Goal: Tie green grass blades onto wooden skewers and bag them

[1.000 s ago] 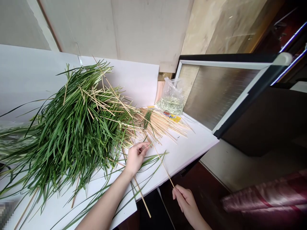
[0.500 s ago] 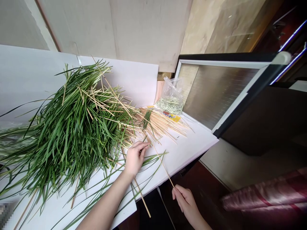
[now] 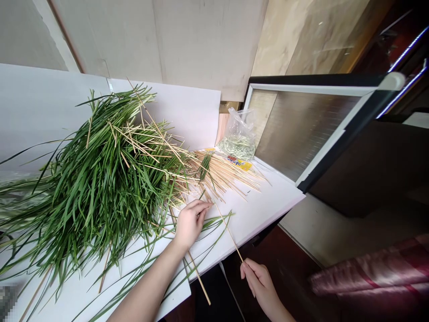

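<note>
My right hand [image 3: 259, 284], low and past the table's front edge, is closed around the lower end of a thin bamboo skewer [image 3: 229, 231]. The skewer slants up and left, its tip close to the fingertips of my left hand [image 3: 191, 223]. Thumb and fingers of that hand are pinched together over the table; whatever lies between them is too small to make out. Long green chive leaves [image 3: 214, 246] lie loose beneath and beside my left hand. Another skewer [image 3: 200, 279] sticks out below the left wrist, over the table edge.
A big heap of chives [image 3: 110, 192] covers the left of the white table [image 3: 264, 205], with loose skewers on top. Many skewers [image 3: 224, 176] lie fanned out behind my left hand. A clear plastic bag [image 3: 237, 138] with pale green contents stands by a framed panel [image 3: 301, 129].
My left hand has shifted very slightly to the right and down, still pinched near the skewer's tip. My right hand and the skewer have barely moved.
</note>
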Action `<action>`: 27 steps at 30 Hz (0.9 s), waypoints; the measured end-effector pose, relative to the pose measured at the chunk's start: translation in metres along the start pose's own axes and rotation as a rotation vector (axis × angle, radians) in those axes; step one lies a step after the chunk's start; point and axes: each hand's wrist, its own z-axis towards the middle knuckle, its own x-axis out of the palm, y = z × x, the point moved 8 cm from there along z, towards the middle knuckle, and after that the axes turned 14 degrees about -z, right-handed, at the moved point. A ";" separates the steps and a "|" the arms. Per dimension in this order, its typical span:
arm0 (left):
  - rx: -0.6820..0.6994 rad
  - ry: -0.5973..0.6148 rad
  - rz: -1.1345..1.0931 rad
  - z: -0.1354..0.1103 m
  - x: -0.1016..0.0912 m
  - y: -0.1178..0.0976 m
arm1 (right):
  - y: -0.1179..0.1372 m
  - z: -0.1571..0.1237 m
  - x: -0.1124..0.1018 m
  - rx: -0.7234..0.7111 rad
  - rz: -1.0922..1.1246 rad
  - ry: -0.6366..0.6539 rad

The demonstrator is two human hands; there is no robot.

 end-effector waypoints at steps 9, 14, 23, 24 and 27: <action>-0.017 0.072 -0.031 -0.001 0.007 -0.004 | -0.004 0.001 -0.001 0.020 0.007 -0.008; -0.015 0.095 -0.030 0.000 0.008 -0.004 | -0.003 0.000 -0.002 0.018 -0.010 -0.009; -0.015 0.164 -0.020 -0.001 0.013 -0.002 | -0.005 0.000 -0.001 0.038 -0.017 -0.014; -0.016 0.176 -0.021 -0.002 0.014 -0.002 | -0.005 0.000 -0.001 0.038 -0.016 -0.016; -0.010 0.202 -0.030 -0.002 0.015 -0.001 | -0.005 -0.001 -0.002 0.037 -0.009 -0.010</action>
